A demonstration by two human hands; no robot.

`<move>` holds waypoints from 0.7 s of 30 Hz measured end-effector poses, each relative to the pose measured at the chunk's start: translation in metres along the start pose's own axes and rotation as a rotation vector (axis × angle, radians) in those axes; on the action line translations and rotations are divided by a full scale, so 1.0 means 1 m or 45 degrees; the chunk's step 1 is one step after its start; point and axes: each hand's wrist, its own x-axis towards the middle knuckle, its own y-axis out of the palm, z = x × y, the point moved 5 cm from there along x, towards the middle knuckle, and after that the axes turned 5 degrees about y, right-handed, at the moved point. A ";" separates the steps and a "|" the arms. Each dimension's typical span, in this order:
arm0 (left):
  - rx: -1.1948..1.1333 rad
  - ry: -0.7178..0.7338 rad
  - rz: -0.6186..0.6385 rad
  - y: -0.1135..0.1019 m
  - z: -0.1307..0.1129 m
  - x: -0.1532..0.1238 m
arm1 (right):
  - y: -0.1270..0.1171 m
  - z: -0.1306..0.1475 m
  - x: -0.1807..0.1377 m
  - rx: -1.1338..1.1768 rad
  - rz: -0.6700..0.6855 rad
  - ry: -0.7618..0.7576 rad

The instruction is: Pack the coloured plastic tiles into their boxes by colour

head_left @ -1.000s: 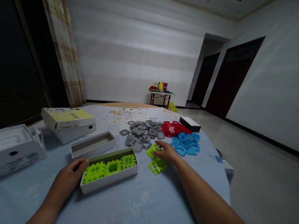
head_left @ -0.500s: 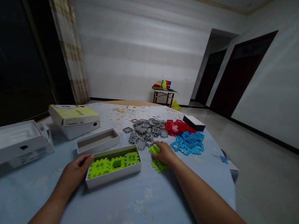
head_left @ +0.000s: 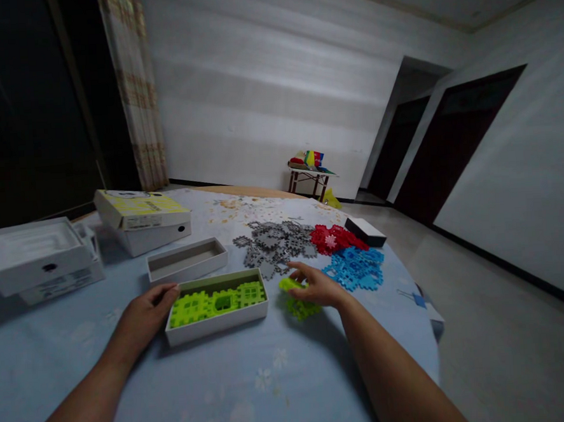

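Left hand [head_left: 147, 311] sits at the short left end of the white box [head_left: 217, 327]; fingers bent loosely and close together, tips against the end wall, thumb up by the rim; it's touching, not really wrapped around it. The box is near the front middle of the table [head_left: 226, 386] on the pale blue cloth, with lime-green pieces [head_left: 215, 300] lying flat inside in a row.

Right hand [head_left: 318, 288] is just right of the box, palm down over the loose green pieces [head_left: 301, 309]; fingers stretched forward and only slightly apart, one green bit right under the fingertips; can't tell if the thumb is pinching it or the hand just lies on it.

Behind that hand: grey pile [head_left: 272, 246], red pile [head_left: 334, 238], blue pile [head_left: 355, 269], all close together; a small black-and-white box [head_left: 368, 231] sits past the red ones. An empty tray [head_left: 189, 268] is just behind the white box.

Writing-wise: the yellow-lidded box [head_left: 141, 210] has print on top and a label strip on its side, too small to read; same for the white carton [head_left: 36, 254] at far left, label blurred.
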 end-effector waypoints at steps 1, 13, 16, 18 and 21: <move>-0.007 -0.006 0.007 0.000 0.001 0.000 | 0.003 0.002 -0.002 0.004 0.067 -0.004; -0.057 -0.011 -0.018 -0.001 -0.002 -0.002 | 0.000 0.006 0.001 -0.373 -0.161 0.018; -0.040 -0.022 -0.035 -0.001 0.000 -0.001 | 0.000 0.003 0.002 -0.401 -0.208 -0.007; -0.030 -0.024 -0.045 0.000 0.002 0.000 | -0.001 0.000 0.002 -0.430 -0.223 -0.021; -0.041 -0.018 -0.036 0.001 0.005 0.001 | -0.005 0.001 0.001 -0.465 -0.248 -0.057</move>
